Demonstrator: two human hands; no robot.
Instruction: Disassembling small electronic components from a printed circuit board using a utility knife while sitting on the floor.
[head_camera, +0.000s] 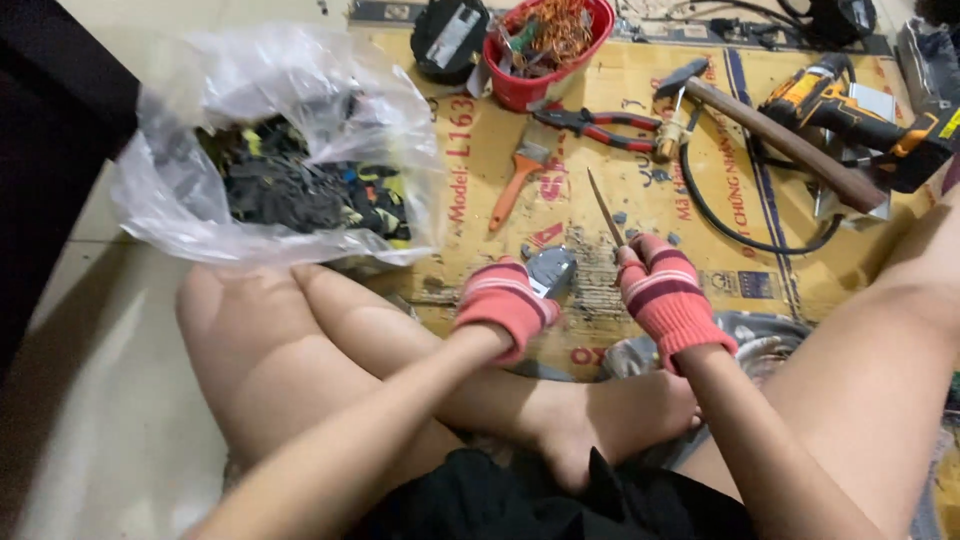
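My left hand (503, 302), in a red knitted glove, grips a small grey part (551, 270) and presses it down on the worn cardboard sheet (590, 215). My right hand (667, 295), gloved the same way, is closed round a thin pointed tool (604, 208) whose shaft sticks up and away from me. The tool's lower end sits just right of the grey part. My bare legs are crossed in front of me on the floor.
A clear plastic bag (280, 150) of dark scrap pieces lies at the left. On the cardboard lie a red basket (545, 50) of copper wire, an orange-handled brush (518, 180), pliers (600, 128), a hammer (770, 135), a yellow-black drill (850, 110) and a black cable (735, 232).
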